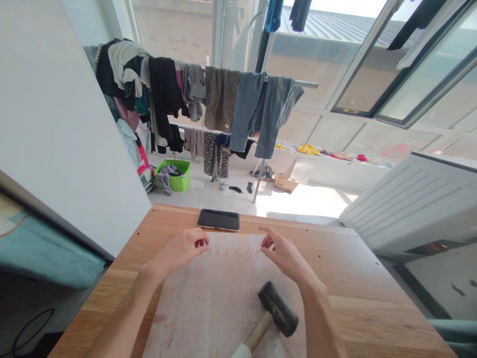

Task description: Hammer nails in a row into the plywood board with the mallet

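Note:
A pale wooden board (223, 293) lies on the table, with several thin nails (237, 251) standing in a row near its far edge. My left hand (188, 246) is at the left end of this row. Its fingers curl loosely, and the thumb tip is close to the end nail, apart from the fingers. At the right end is my right hand (279, 250), index finger stretched out, thumb tip beside the last nail. Whether either thumb touches a nail is too small to tell. A hammer (278, 308) with a black head and wooden handle rests on the board, left of my right forearm.
Beyond the board a phone (218, 219) lies on the wooden table (357, 278). Behind the table stand a rack of hanging clothes (219, 99) and a green basket (181, 176). A white panel (67, 124) rises on the left; a ribbed white unit (413, 199) stands right.

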`<state>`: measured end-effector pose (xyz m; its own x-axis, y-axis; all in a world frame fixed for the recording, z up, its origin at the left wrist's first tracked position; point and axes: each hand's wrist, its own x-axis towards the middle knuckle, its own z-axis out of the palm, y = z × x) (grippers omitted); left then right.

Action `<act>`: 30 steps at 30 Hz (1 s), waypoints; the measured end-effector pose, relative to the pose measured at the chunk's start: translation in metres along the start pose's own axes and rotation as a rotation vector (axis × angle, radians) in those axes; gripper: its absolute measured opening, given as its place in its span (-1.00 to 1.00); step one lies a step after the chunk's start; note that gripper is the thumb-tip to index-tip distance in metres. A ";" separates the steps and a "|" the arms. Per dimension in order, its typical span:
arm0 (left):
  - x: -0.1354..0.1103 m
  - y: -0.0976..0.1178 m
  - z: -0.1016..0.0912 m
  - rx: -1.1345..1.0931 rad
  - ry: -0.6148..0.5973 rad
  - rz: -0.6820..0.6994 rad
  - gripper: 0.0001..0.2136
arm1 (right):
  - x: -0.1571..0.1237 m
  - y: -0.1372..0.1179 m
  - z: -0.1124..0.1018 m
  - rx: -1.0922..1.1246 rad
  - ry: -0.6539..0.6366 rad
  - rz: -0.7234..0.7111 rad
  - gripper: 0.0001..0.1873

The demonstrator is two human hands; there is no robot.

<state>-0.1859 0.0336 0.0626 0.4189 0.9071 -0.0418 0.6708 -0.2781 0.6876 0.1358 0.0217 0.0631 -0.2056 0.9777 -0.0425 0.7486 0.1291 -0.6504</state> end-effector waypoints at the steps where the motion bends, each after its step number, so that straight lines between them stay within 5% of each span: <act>1: 0.000 -0.001 0.000 -0.014 -0.003 -0.007 -0.83 | 0.000 0.001 0.000 0.005 0.002 -0.001 -0.42; 30: 0.000 -0.003 -0.001 -0.060 -0.018 -0.043 -0.77 | 0.003 0.004 0.003 0.011 0.010 0.010 -0.46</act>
<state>-0.1891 0.0346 0.0613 0.4017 0.9118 -0.0853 0.6509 -0.2187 0.7270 0.1369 0.0243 0.0581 -0.1921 0.9805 -0.0417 0.7432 0.1176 -0.6586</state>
